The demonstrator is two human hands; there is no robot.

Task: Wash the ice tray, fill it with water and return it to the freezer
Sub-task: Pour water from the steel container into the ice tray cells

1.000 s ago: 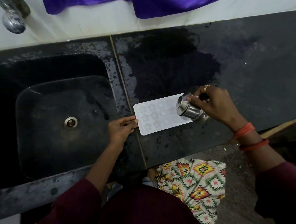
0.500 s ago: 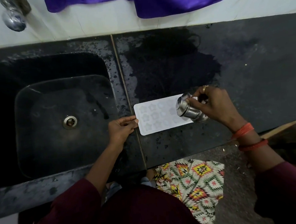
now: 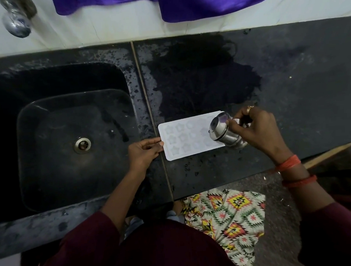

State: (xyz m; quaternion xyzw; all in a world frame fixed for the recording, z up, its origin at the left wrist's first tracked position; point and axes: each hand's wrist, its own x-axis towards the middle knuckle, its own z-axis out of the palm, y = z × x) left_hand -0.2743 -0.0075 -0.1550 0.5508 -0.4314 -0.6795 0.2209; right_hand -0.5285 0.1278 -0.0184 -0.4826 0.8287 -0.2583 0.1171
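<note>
Touching the ice tray point(image 3: 184, 139), left hand point(image 3: 144, 153), right hand point(image 3: 257, 131) tilting steel cup point(image 3: 222, 132) above

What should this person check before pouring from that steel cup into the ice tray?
1. The ice tray lies flat on the counter: ok.
2. The left hand touches the tray's left edge to steady it: ok.
3. The right hand grips the steel cup: ok.
4. The cup is tilted, mouth over the tray's right end: ok.
5. Water in the cup: cannot tell.
6. Moulds already filled: cannot tell.
</note>
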